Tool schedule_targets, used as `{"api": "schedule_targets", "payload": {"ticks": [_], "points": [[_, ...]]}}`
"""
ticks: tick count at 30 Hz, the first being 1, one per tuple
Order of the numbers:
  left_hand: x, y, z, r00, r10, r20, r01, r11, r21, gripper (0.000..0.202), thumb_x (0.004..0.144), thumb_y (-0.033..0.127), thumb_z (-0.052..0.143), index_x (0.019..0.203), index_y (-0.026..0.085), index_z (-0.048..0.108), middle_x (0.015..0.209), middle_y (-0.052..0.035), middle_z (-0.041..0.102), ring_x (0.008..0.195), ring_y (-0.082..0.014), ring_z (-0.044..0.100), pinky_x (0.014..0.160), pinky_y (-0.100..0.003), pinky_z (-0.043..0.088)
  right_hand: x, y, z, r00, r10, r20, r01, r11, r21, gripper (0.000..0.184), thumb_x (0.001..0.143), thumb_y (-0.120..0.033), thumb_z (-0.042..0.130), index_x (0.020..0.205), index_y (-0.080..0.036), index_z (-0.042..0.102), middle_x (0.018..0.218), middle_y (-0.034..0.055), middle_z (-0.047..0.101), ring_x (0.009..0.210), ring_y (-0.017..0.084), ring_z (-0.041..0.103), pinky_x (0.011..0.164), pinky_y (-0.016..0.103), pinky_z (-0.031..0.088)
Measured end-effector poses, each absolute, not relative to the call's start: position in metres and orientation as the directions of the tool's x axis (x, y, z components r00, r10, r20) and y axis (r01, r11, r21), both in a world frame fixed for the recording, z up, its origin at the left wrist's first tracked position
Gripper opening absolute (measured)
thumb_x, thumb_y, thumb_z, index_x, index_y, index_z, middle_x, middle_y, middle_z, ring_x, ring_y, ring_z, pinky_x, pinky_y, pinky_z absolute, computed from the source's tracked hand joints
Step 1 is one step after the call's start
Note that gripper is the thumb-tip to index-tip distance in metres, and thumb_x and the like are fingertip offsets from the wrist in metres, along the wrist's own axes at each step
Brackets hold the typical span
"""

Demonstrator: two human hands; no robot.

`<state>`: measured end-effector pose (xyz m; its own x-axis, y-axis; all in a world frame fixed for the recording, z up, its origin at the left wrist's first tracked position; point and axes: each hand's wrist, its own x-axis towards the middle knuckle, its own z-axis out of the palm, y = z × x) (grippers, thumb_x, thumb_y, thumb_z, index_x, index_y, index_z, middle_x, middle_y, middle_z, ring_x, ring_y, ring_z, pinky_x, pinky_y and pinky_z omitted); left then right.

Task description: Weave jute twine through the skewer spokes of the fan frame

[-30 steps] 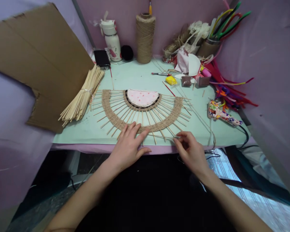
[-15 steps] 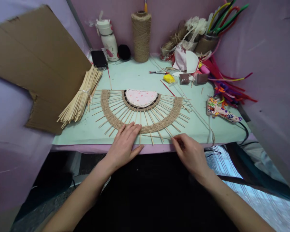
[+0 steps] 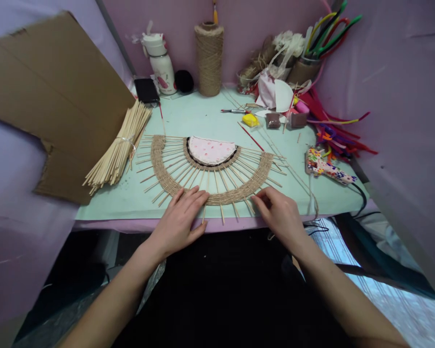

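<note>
A half-round fan of thin wooden sticks lies on the table, with a woven twine band point(image 3: 163, 179) near its outer edge. At its centre is a pink spotted half-circle point(image 3: 212, 151) with a black braided border. My left hand point(image 3: 183, 212) rests flat on the lower part of the band, fingers stretched out, thumb near the table edge. At the band's lower right, my right hand point(image 3: 281, 210) is closed, with thumb and forefinger pinched by the stick ends. The twine strand in that pinch is mostly hidden by the fingers.
A bundle of sticks point(image 3: 119, 150) leans by a cardboard sheet point(image 3: 58, 96) at left. Behind stand a bottle point(image 3: 162, 67) and a twine spool point(image 3: 209, 60). A floral glue gun point(image 3: 328, 166) lies at right, below pipe cleaners point(image 3: 333, 130). A thin red stick point(image 3: 252, 136) lies behind the fan.
My right hand has moved left and closer to the band; the twine strand stretched out before is now hardly visible. My left hand stays on the band. The whole view has shifted slightly.
</note>
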<state>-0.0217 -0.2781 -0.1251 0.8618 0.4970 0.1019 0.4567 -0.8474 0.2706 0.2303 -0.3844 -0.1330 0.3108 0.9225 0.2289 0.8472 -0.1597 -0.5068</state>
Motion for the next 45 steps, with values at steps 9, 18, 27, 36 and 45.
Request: {"api": "schedule_targets", "payload": {"ticks": [9,18,27,36,45], "points": [[-0.001,-0.282,-0.101,0.893,0.442,0.083,0.405,-0.871,0.277,0.072,0.090,0.048,0.053,0.149,0.017,0.027,0.158,-0.0153,0.029,0.148,-0.0273,0.021,0.120,-0.051,0.015,0.228,-0.381,-0.143,0.354,0.914,0.199,0.818,-0.199,-0.539,0.021,0.090,-0.036,0.053,0.076,-0.020,0.057,0.065,0.0008,0.061,0.058,0.015,0.054,0.058,0.026,0.034],[0.043,-0.281,-0.128,0.942,0.335,0.035,0.316,-0.916,0.248,0.078,0.090,0.057,0.050,0.151,0.014,0.027,0.158,-0.0152,0.029,0.148,-0.0256,0.020,0.121,-0.047,0.012,0.237,-0.388,-0.144,0.399,0.896,0.196,0.731,-0.182,-0.657,0.020,0.090,-0.036,0.055,0.079,-0.020,0.058,0.069,0.0006,0.064,0.062,0.015,0.058,0.062,0.026,0.040],[0.032,-0.274,-0.127,0.967,0.252,0.037,0.238,-0.946,0.221,0.068,0.087,0.062,0.051,0.145,0.028,0.042,0.159,-0.0156,0.027,0.147,-0.0313,0.023,0.117,-0.057,0.016,0.241,-0.415,-0.140,0.417,0.907,0.053,0.670,-0.268,-0.693,0.023,0.090,-0.038,0.054,0.075,-0.021,0.057,0.063,-0.0008,0.061,0.057,0.015,0.056,0.059,0.026,0.039],[0.018,-0.262,-0.126,0.986,0.160,0.055,0.145,-0.966,0.214,0.061,0.090,0.057,0.050,0.144,0.030,0.043,0.157,-0.0150,0.030,0.145,-0.0309,0.028,0.116,-0.060,0.014,0.240,-0.428,-0.132,0.276,0.949,-0.153,0.730,-0.310,-0.608,0.026,0.092,-0.037,0.051,0.071,-0.022,0.052,0.065,-0.0013,0.063,0.058,0.015,0.057,0.057,0.026,0.034],[0.018,-0.262,-0.127,0.985,0.160,0.065,0.143,-0.965,0.220,0.062,0.090,0.058,0.050,0.144,0.030,0.043,0.158,-0.0148,0.028,0.144,-0.0316,0.030,0.116,-0.059,0.014,0.237,-0.419,-0.127,0.365,0.922,0.132,0.900,-0.313,-0.303,0.023,0.096,-0.031,0.046,0.079,-0.019,0.056,0.073,0.0047,0.065,0.070,0.020,0.061,0.063,0.029,0.035]]}}
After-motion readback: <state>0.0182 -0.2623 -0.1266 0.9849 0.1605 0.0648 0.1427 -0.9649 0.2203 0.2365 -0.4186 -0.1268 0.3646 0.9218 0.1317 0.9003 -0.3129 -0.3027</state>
